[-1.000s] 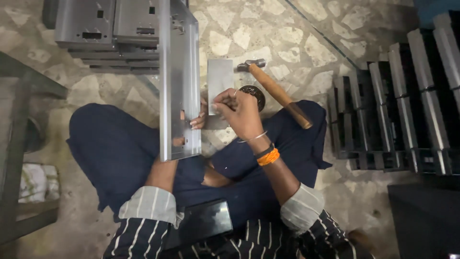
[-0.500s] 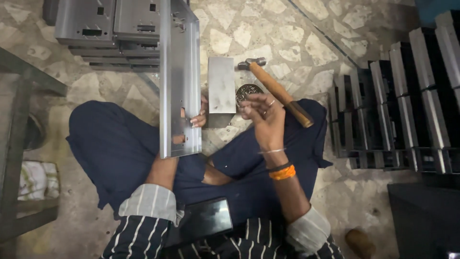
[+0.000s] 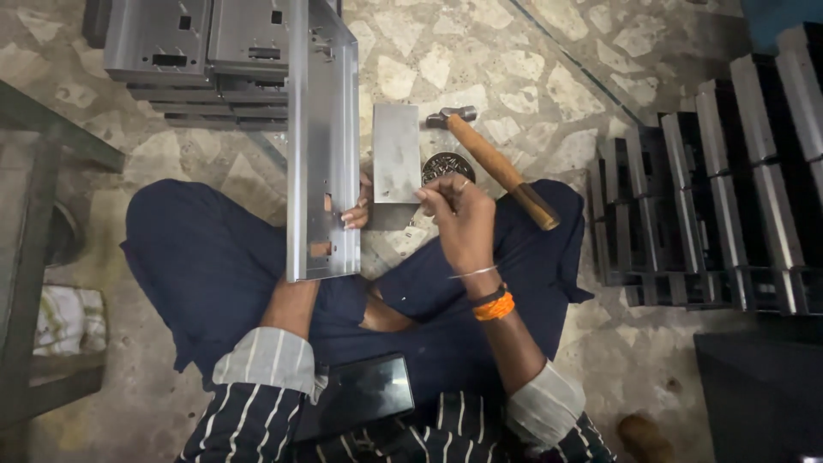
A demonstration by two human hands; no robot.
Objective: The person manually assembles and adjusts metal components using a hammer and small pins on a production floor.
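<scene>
the long metal channel (image 3: 323, 141) is gripped by the left hand (image 3: 356, 210); the right hand (image 3: 459, 219), fingers pinched together beside the steel block (image 3: 396, 153), could be nicked if the channel slipped.

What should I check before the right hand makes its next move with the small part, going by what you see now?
1. Left hand steadying the long metal channel: ok, its fingers show at the channel's edge over the lap.
2. Right hand has a firm grip on a small part: cannot tell, the fingertips are pinched but the part is too small to see.
3. Flat steel block lying flat on the floor: ok.
4. Hammer within reach: ok, it lies just beyond the right hand, untouched.
5. Round dark tin accessible: ok, beside the block, partly behind the right hand.
</scene>
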